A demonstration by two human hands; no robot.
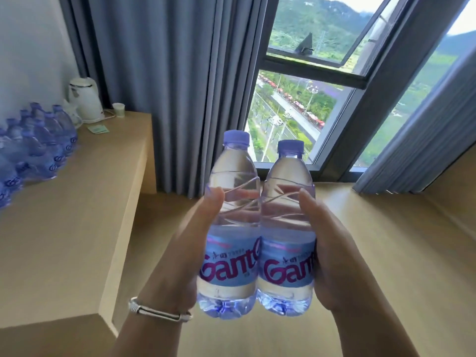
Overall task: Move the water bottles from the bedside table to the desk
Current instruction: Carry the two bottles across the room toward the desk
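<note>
Two clear water bottles with purple caps and blue labels are held upright side by side in front of me, touching each other. My left hand (185, 243) grips the left bottle (231, 202), thumb on its front. My right hand (332, 256) grips the right bottle (287, 210) the same way. Both bottles hang in the air over the floor, to the right of the tan wooden desk (77, 215). Several more bottles of the same kind (33, 145) stand in a cluster at the desk's far left edge.
A white electric kettle (83, 99), a paper cup (119, 110) and a small green card (98, 129) sit at the desk's back end. Grey curtains (164, 86) hang behind the desk and at the right. A partly open window (322, 73) faces me. Tan floor lies below.
</note>
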